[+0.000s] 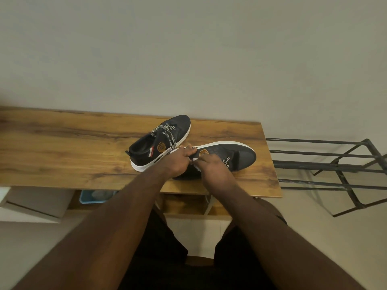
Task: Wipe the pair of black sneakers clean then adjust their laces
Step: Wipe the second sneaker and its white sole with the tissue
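Observation:
Two black sneakers with white soles lie on the wooden table [62, 147]. The far sneaker [161, 143] stands upright, its checkered laces loose on top. The near sneaker [230, 153] is tipped on its side, toe to the right. My left hand [180, 160] grips its heel end, fingers curled over the white sole edge. My right hand [211, 166] rests on the sneaker's opening and pinches a small white wipe [195, 162], mostly hidden under the fingers. A bit of checkered lace [226, 162] shows just right of that hand.
A black metal rack [335, 164] stands right of the table. Under the table sit a blue basket [94, 196] and a white box [35, 204]. A plain wall runs behind the table's far edge.

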